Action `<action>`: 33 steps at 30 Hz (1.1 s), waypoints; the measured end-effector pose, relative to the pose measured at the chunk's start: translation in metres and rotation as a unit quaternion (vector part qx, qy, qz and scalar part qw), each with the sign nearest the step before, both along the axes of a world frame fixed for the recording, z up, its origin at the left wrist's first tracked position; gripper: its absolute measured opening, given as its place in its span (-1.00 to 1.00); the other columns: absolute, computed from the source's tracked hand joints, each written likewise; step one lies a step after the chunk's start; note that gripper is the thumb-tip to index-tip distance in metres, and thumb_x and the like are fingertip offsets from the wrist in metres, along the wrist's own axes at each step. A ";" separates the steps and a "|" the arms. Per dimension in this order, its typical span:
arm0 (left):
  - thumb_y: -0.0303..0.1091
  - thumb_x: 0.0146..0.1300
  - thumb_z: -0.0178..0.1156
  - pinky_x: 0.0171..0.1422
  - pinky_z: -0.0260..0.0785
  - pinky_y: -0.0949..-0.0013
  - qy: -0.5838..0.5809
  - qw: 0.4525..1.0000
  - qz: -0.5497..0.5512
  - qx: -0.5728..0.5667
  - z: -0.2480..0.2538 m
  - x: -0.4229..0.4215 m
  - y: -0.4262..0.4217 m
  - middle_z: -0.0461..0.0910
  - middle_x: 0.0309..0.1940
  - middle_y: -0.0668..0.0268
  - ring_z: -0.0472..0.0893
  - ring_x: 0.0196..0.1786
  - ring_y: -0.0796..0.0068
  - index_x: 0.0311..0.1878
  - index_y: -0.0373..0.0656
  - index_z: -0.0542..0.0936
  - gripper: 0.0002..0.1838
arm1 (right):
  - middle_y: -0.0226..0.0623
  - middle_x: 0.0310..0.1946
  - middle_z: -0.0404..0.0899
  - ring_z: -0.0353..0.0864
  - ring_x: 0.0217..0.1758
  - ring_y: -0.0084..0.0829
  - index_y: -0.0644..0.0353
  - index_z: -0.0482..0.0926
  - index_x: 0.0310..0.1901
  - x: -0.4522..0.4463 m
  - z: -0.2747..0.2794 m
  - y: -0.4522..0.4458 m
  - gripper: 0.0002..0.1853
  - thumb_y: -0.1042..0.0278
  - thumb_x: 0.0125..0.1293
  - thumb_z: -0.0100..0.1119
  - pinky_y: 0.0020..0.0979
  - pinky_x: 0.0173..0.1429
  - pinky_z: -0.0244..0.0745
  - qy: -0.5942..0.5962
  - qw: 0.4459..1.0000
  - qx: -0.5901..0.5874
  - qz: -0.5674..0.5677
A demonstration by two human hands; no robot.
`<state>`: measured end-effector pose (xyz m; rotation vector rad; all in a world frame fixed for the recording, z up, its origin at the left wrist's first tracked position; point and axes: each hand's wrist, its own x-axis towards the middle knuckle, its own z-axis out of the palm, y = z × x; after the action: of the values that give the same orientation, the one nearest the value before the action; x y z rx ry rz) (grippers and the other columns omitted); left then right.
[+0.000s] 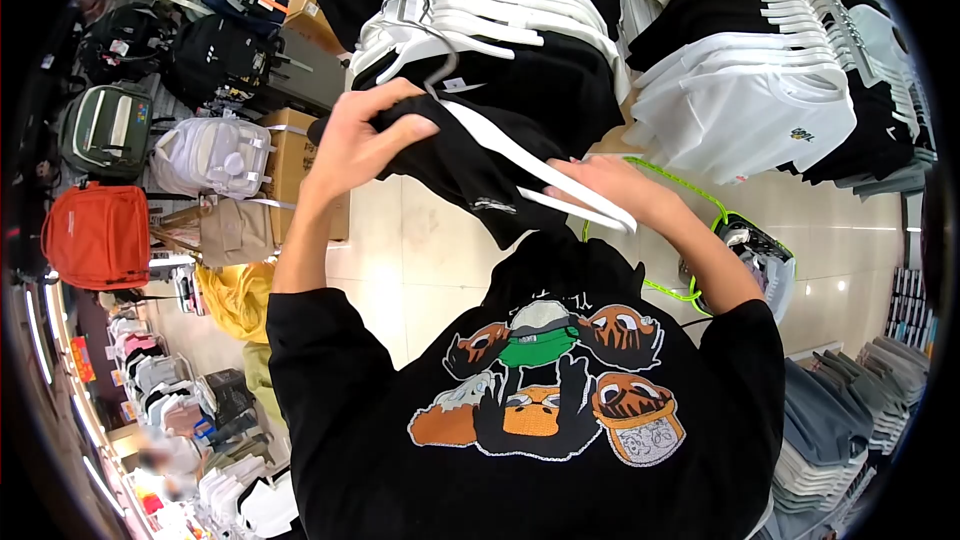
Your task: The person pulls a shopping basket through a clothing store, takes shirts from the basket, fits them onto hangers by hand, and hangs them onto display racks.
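My left hand (365, 135) is closed on the dark cloth of a black T-shirt (455, 160), thumb and fingers pinching it near the hanger's neck. A white plastic hanger (505, 147) with a metal hook (445, 65) is partly inside the shirt, and its right end sticks out bare. Behind that bare end, my right hand (615, 185) has its fingers curled at the shirt's edge; the hanger partly covers them. Small white print shows on the shirt's front. The shirt hangs tilted, just in front of a rail of black shirts (540, 90) on white hangers (500, 0).
White T-shirts (740, 100) hang on a rail at the right. A bright green-edged basket (755, 255) holding items stands on the tiled floor (400, 250). Backpacks (105, 135) and cardboard boxes (290, 155) line the left. Folded garments (820, 440) are stacked lower right.
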<state>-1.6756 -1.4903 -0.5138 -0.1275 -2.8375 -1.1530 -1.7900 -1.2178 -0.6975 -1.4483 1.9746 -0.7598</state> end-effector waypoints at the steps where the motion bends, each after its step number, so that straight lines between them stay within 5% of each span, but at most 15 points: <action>1: -0.42 0.25 0.37 -0.23 0.36 0.53 0.000 0.999 0.034 0.002 -0.002 0.004 -0.006 0.54 -0.46 0.40 0.43 -0.37 0.68 -0.14 -0.36 0.60 -0.78 | -0.10 -0.41 0.70 0.69 -0.33 0.06 -0.01 0.56 0.14 0.002 -0.002 0.003 -0.58 -0.13 0.50 0.03 -0.09 -0.21 0.56 0.060 0.998 -0.013 -0.003; 2: -0.41 0.26 0.36 -0.24 0.33 0.55 0.008 0.997 0.072 -0.001 -0.008 0.011 -0.019 0.53 -0.46 0.44 0.41 -0.37 0.70 -0.16 -0.35 0.60 -0.79 | -0.13 -0.46 0.67 0.66 -0.39 0.05 0.05 0.58 -0.04 0.000 0.002 0.011 -0.62 -0.12 0.47 0.10 -0.08 -0.28 0.54 0.059 0.998 -0.039 0.004; 5: -0.34 0.40 0.25 -0.31 0.20 0.59 0.035 0.993 0.110 0.028 -0.011 0.023 -0.041 0.44 -0.44 0.56 0.34 -0.37 0.78 -0.20 -0.29 0.59 -0.82 | -0.18 -0.52 0.62 0.63 -0.46 -0.02 0.07 0.59 -0.15 -0.006 -0.006 0.039 -0.65 -0.08 0.44 0.17 -0.12 -0.35 0.49 0.062 0.987 -0.142 -0.035; 9: -0.35 0.45 0.19 -0.33 0.14 0.61 0.106 0.979 0.171 0.022 -0.025 0.034 -0.059 0.40 -0.45 0.57 0.30 -0.39 0.80 -0.18 -0.31 0.57 -0.81 | -0.30 -0.60 0.43 0.53 -0.50 -0.17 0.07 0.62 -0.16 -0.009 0.027 0.073 -0.71 0.01 0.36 0.30 -0.20 -0.40 0.38 0.123 0.969 -0.202 -0.073; 13: -0.40 0.39 0.23 -0.28 0.26 0.58 0.057 0.982 0.174 -0.037 -0.026 0.038 -0.055 0.47 -0.44 0.49 0.37 -0.37 0.74 -0.17 -0.32 0.59 -0.85 | -0.39 -0.55 0.41 0.52 -0.49 -0.21 0.07 0.59 -0.20 -0.013 0.042 0.093 -0.77 0.19 0.24 0.41 -0.24 -0.38 0.38 0.206 0.939 -0.255 -0.103; 17: -0.41 0.38 0.23 -0.18 0.35 0.53 0.029 0.989 0.138 -0.053 -0.028 0.033 -0.030 0.52 -0.43 0.40 0.43 -0.31 0.68 -0.16 -0.33 0.58 -0.85 | -0.25 -0.18 0.56 0.61 -0.23 -0.15 0.14 0.55 -0.20 -0.013 0.048 0.095 -0.81 0.31 0.27 0.36 -0.23 -0.23 0.50 0.167 0.932 -0.258 -0.194; 18: -0.38 0.41 0.23 -0.16 0.36 0.52 0.001 0.988 0.152 -0.014 -0.029 0.032 -0.022 0.53 -0.42 0.40 0.44 -0.29 0.68 -0.12 -0.32 0.58 -0.83 | -0.16 0.03 0.57 0.62 -0.08 -0.10 0.22 0.51 -0.13 -0.012 0.044 0.094 -0.83 0.37 0.36 0.27 -0.24 -0.07 0.54 0.119 0.940 -0.242 -0.211; 21: -0.30 0.47 0.21 -0.12 0.40 0.47 -0.020 0.991 0.113 0.069 -0.046 0.023 0.004 0.59 -0.36 0.37 0.46 -0.25 0.67 0.01 -0.32 0.56 -0.75 | -0.13 0.08 0.59 0.62 -0.03 -0.08 0.26 0.48 -0.08 -0.002 0.033 0.066 -0.86 0.41 0.45 0.17 -0.28 0.06 0.52 -0.019 0.905 -0.323 -0.276; 25: -0.24 0.47 0.20 -0.15 0.48 0.29 -0.007 1.000 0.022 0.002 -0.061 0.011 0.047 0.64 -0.32 0.07 0.68 -0.30 0.19 0.09 -0.21 0.57 -0.72 | -0.14 0.12 0.60 0.64 -0.01 -0.09 0.24 0.37 0.10 0.015 0.021 0.032 -0.76 0.40 0.50 0.11 -0.32 0.13 0.50 -0.154 0.913 -0.286 -0.247; 28: -0.19 0.47 0.19 -0.26 0.47 0.18 -0.031 0.999 0.017 -0.033 -0.070 0.011 0.062 0.64 -0.39 0.05 0.66 -0.35 -0.04 0.06 -0.19 0.57 -0.72 | -0.14 0.07 0.63 0.67 -0.08 -0.03 0.15 0.18 0.33 0.026 0.026 0.012 -0.40 0.30 0.40 0.29 -0.23 0.05 0.55 -0.053 0.920 -0.326 -0.210; 31: -0.18 0.49 0.18 -0.26 0.46 0.18 -0.040 0.999 0.021 -0.026 -0.073 0.012 0.061 0.64 -0.38 0.03 0.66 -0.32 -0.05 0.05 -0.21 0.57 -0.71 | -0.22 -0.06 0.62 0.66 -0.14 -0.07 0.21 0.51 0.02 0.024 0.042 -0.001 -0.74 0.29 0.42 0.26 -0.18 -0.03 0.54 -0.031 0.933 -0.297 -0.201; 33: -0.18 0.49 0.18 -0.25 0.46 0.18 -0.030 0.999 0.027 -0.009 -0.075 0.012 0.056 0.64 -0.37 0.02 0.66 -0.31 -0.06 0.05 -0.21 0.56 -0.71 | -0.23 -0.10 0.61 0.64 -0.16 -0.08 0.23 0.55 -0.06 0.014 0.053 -0.005 -0.80 0.29 0.42 0.25 -0.19 -0.06 0.53 0.041 0.928 -0.320 -0.186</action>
<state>-1.6639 -1.4341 -0.5889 -0.0171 -2.8840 -1.1392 -1.7758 -1.2229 -0.6449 -1.4610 2.2088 -1.6592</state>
